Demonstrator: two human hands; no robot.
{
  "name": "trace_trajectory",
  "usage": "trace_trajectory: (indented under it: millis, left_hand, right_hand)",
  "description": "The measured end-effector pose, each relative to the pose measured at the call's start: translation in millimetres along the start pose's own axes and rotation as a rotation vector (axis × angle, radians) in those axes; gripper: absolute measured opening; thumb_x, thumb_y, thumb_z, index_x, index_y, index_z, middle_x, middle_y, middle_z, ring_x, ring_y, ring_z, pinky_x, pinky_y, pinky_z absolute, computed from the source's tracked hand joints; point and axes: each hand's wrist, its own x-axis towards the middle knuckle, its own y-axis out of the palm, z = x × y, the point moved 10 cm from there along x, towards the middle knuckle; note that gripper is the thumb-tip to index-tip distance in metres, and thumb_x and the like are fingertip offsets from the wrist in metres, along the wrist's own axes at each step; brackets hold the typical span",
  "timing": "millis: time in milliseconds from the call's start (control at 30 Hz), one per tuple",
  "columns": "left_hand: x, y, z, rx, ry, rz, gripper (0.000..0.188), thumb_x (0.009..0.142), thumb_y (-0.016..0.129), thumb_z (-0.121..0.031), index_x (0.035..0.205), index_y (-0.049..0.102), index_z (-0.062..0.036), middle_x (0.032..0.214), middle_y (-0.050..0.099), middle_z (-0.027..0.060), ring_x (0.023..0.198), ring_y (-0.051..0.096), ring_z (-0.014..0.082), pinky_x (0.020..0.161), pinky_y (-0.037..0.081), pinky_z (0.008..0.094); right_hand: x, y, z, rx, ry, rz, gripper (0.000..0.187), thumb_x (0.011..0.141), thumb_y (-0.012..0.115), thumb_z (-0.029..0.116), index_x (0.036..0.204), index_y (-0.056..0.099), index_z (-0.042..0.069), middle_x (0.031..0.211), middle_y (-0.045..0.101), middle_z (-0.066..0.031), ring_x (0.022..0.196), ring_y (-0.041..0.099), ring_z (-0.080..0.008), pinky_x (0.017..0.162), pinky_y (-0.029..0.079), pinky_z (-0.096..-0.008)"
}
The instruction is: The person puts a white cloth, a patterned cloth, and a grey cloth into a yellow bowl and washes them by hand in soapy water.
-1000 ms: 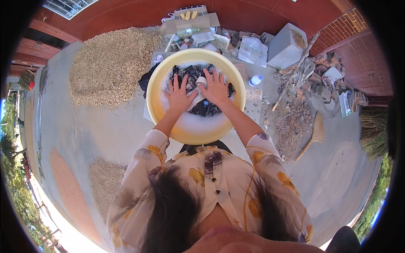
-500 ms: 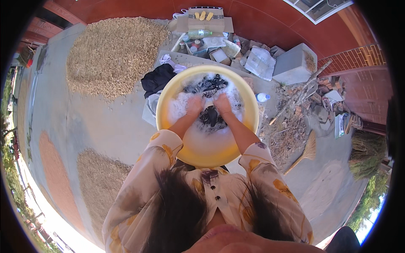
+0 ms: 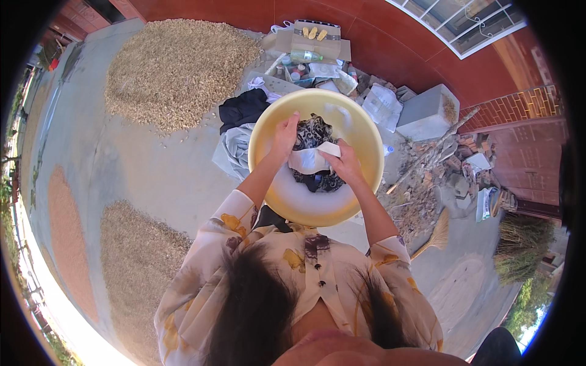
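Observation:
A wet garment (image 3: 313,131), black with a white swirling pattern and a pale band, is held up over the yellow basin (image 3: 259,128). My left hand (image 3: 285,136) grips its upper left part, near the basin's left side. On the right, my right hand (image 3: 343,162) pinches the end of the pale band (image 3: 307,161), which stretches between both hands. Whitish soapy water (image 3: 308,201) shows below the cloth. The garment's lower part hangs towards the water, and whether it touches cannot be made out.
Dark clothing (image 3: 243,110) and grey cloth (image 3: 238,146) lie left of the basin. Behind it stand a cardboard box (image 3: 314,39) with corn cobs and a pale block (image 3: 427,110). Rubble (image 3: 421,195) and a straw broom (image 3: 441,232) are at right, a grain heap (image 3: 177,73) far left.
Both hands have risen out of the suds, bringing the garment up and spreading its pale band between them. The basin sits slightly further right in the view.

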Motion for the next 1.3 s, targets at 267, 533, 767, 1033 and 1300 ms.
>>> trace_trajectory:
  millis: [267, 533, 767, 1033, 1300]
  left_hand:
    - [-82.4, 4.2, -40.7, 1.235, 0.358, 0.106, 0.083, 0.077, 0.072, -0.029, 0.148, 0.030, -0.0179, 0.145, 0.032, 0.0212, 0.128, 0.040, 0.0415, 0.095, 0.044, 0.0579]
    - [-30.7, 45.0, 16.3, 1.574, 0.270, 0.068, 0.050, 0.083, 0.061, -0.018, 0.130, 0.052, -0.0038, 0.145, 0.034, 0.0210, 0.126, 0.041, 0.0408, 0.094, 0.040, 0.0652]
    - [25.1, 49.6, 81.1, 1.457, 0.168, 0.356, 0.037, 0.088, 0.051, -0.014, 0.121, 0.058, -0.0018, 0.110, 0.063, 0.0234, 0.095, 0.065, 0.0375, 0.079, 0.052, 0.0470]
    - [54.1, 34.6, 84.4, 0.882, 0.516, -0.022, 0.020, 0.091, 0.047, -0.012, 0.098, 0.060, 0.0002, 0.088, 0.066, 0.0245, 0.088, 0.065, 0.0416, 0.076, 0.050, 0.0488]
    - [13.0, 42.5, -26.8, 0.291, 0.446, 0.333, 0.032, 0.094, 0.051, -0.014, 0.120, 0.064, -0.0008, 0.106, 0.071, 0.0103, 0.094, 0.065, 0.0203, 0.085, 0.050, 0.0328]
  right_hand:
    - [-47.9, -14.4, -29.9, 0.293, 0.008, 0.092, 0.054, 0.087, 0.066, 0.033, 0.132, 0.053, 0.007, 0.146, 0.042, -0.0192, 0.133, 0.043, -0.0329, 0.109, 0.035, -0.0397]
    - [14.8, 31.2, -30.9, -0.580, 0.142, -0.138, 0.057, 0.094, 0.048, 0.050, 0.135, 0.052, 0.010, 0.136, 0.049, -0.0226, 0.122, 0.046, -0.0452, 0.096, 0.042, -0.0583]
    - [56.2, 58.6, -97.2, -0.485, 0.291, -0.001, 0.036, 0.092, 0.052, 0.035, 0.107, 0.067, 0.007, 0.101, 0.067, -0.0211, 0.099, 0.062, -0.0413, 0.088, 0.049, -0.0519]
    - [79.2, 48.4, -144.9, -0.426, 0.281, -0.260, 0.036, 0.084, 0.062, 0.030, 0.105, 0.069, 0.001, 0.114, 0.064, -0.0252, 0.109, 0.060, -0.0366, 0.090, 0.048, -0.0423]
    - [16.9, -7.5, -53.9, 0.524, 0.165, -0.372, 0.042, 0.089, 0.064, 0.036, 0.102, 0.067, -0.004, 0.091, 0.066, -0.0206, 0.088, 0.062, -0.0316, 0.084, 0.047, -0.0376]
